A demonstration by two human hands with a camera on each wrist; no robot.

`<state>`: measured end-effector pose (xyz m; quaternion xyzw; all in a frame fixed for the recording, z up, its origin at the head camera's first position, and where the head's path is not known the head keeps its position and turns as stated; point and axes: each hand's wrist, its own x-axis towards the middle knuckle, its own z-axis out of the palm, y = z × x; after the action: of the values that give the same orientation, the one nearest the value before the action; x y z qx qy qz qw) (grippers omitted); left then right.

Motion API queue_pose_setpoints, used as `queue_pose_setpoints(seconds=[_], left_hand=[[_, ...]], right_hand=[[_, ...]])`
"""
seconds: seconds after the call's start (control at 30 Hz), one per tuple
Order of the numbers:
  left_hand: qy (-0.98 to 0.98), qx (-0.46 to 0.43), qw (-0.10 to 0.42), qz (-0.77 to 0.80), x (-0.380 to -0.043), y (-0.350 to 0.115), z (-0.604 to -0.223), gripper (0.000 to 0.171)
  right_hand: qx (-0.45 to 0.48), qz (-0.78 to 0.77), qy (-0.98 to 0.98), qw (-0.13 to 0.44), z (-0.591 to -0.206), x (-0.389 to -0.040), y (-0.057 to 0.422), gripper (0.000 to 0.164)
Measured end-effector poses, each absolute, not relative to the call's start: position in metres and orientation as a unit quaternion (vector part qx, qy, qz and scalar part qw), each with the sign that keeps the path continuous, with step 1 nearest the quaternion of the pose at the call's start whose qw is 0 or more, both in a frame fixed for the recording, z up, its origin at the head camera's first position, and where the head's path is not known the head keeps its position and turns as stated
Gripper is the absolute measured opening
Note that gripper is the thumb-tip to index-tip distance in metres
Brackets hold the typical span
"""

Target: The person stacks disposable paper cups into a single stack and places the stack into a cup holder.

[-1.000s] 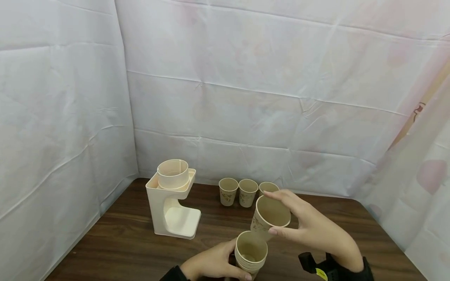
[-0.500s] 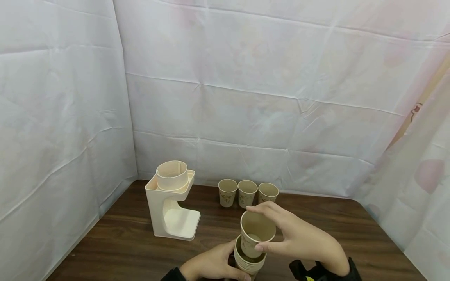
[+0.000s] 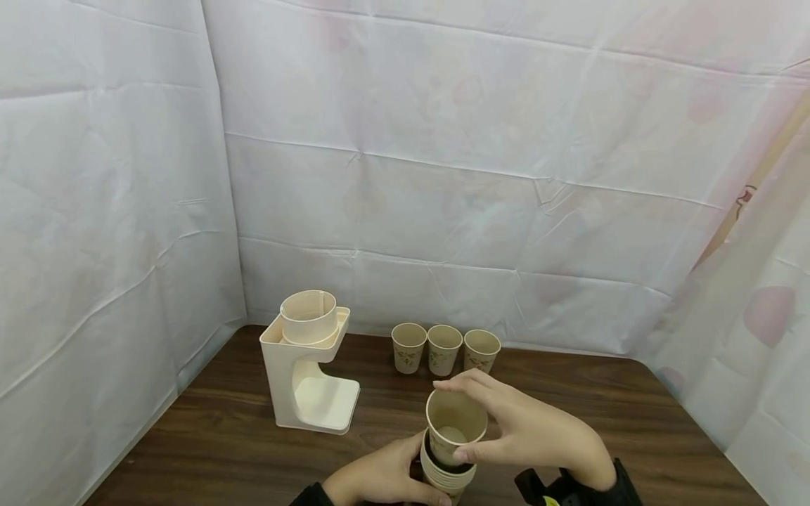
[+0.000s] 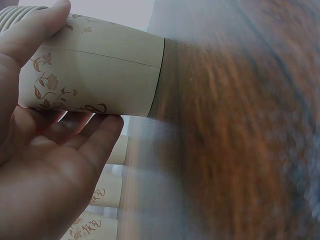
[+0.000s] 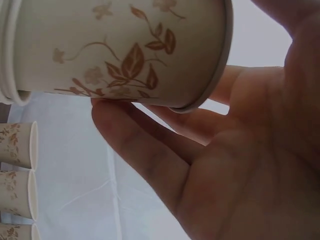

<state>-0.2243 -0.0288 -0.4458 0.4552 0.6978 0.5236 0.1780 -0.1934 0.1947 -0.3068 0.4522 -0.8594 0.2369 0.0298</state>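
Note:
My left hand [image 3: 382,474] grips a stack of nested paper cups [image 3: 451,483] near the front of the table. In the left wrist view, thumb and fingers go round the flower-printed stack [image 4: 100,65], which stands upright on the wood. Above it, my right hand [image 3: 534,432] holds a single beige paper cup [image 3: 441,444] near its rim, thumb on the near side and fingers on the far side. Its lower part sits inside the stack's top cup. In the right wrist view, the printed cup [image 5: 135,55] shows much of its side above the stack's rims.
A cream plastic stand [image 3: 285,379] with a round open tube [image 3: 310,327] on top stands at the left. Along the back are three separate paper cups [image 3: 408,351] in a row. White cloth [image 3: 380,176] hangs behind the dark wooden table [image 3: 209,436].
The right hand has moved left and down with its cup, from above and beside the stack to partly inside its top. The left hand keeps its grip in place.

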Motion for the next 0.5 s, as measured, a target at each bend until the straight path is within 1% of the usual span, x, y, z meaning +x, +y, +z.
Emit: queue_pose_setpoints(seconds=[0.23,0.37,0.5], left_hand=[[0.708,0.453,0.17,0.515,-0.225,-0.03,-0.446,0.057],[0.713,0.456,0.163,0.507,-0.225,-0.03,-0.446,0.06],[0.709,0.457,0.165,0.511,-0.224,-0.03,-0.446,0.059]], right_hand=[[0.458,0.244,-0.855,-0.025,-0.313,-0.199,0.195,0.068],[0.489,0.253,-0.833,-0.051,-0.32,-0.206,0.196,0.068],[0.513,0.25,-0.818,-0.071,-0.326,-0.213,0.196,0.071]])
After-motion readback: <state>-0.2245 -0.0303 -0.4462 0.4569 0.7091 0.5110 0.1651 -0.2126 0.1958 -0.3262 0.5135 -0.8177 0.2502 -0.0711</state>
